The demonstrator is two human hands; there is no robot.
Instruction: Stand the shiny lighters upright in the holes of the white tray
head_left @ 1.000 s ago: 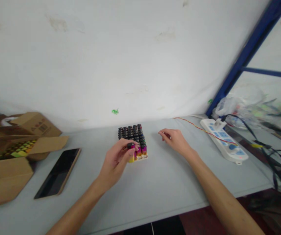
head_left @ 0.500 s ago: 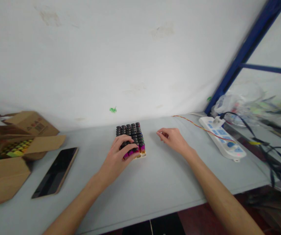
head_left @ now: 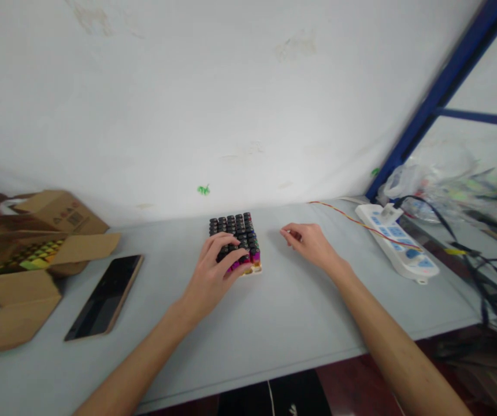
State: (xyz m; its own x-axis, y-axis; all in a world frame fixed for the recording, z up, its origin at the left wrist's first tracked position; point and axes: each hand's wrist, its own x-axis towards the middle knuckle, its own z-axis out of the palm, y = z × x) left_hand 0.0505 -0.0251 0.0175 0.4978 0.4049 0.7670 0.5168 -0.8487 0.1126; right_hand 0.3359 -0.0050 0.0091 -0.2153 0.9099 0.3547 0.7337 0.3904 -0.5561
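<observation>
A tight block of small upright pieces [head_left: 240, 225] with black tops and magenta and yellow bodies stands on the grey table in a white tray [head_left: 256, 270]. My left hand [head_left: 216, 263] is curved round the near left corner of this block, with the thumb along its front and the fingers over the tops. It hides several of the pieces. To the right of the block and apart from it, my right hand [head_left: 307, 240] hovers low over the table or rests on it. Its thumb and forefinger are pinched together. What they hold, if anything, is too small to tell.
A dark phone [head_left: 105, 297] lies at the left, beside an open cardboard box [head_left: 23, 289] with yellow and black items inside. At the right are a white power strip [head_left: 393, 240] with plugs, a red-yellow wire [head_left: 348, 216], black cables and a blue frame [head_left: 426, 104].
The whole view has shifted slightly, so everything appears a little further right and higher. Both hands keep nearly the same pose and place relative to the block.
</observation>
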